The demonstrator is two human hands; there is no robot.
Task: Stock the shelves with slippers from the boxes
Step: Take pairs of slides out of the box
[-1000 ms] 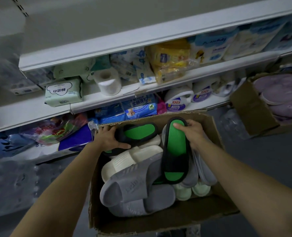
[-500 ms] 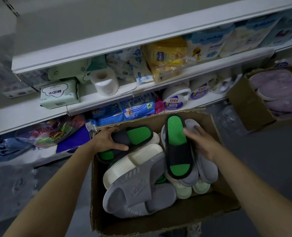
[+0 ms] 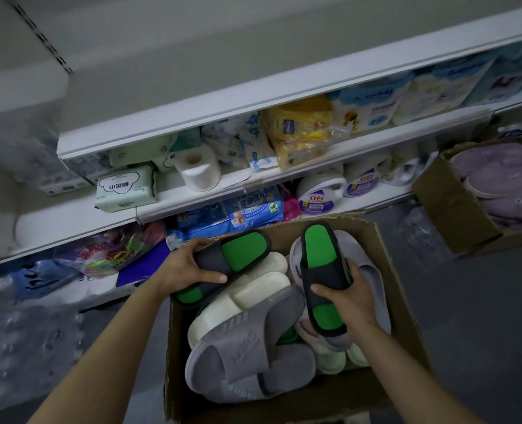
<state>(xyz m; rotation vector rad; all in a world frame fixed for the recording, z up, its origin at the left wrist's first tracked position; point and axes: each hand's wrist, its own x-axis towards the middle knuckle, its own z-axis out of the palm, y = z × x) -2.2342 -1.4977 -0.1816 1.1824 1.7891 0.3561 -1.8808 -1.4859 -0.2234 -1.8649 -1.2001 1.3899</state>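
An open cardboard box (image 3: 403, 298) in front of me holds several slippers: grey ones (image 3: 247, 350), cream ones (image 3: 253, 289) and pale green ones. My left hand (image 3: 183, 267) grips a black slipper with a green insole (image 3: 238, 252) at the box's far left corner, lying crosswise. My right hand (image 3: 348, 298) holds the matching black and green slipper (image 3: 320, 264) by its strap, pointing away from me over the right side of the box. White shelves (image 3: 253, 117) run across the view behind the box.
The shelves carry tissue packs (image 3: 125, 188), a paper roll (image 3: 197, 169), yellow packets and detergent jugs (image 3: 317, 194). A second cardboard box with purple slippers (image 3: 504, 182) stands at the right. Wrapped water bottles (image 3: 18, 344) lie on the floor at the left.
My right hand has moved down from the slipper's toe end and closed around its strap. My left hand has lifted its slipper a little toward the box's far left corner.
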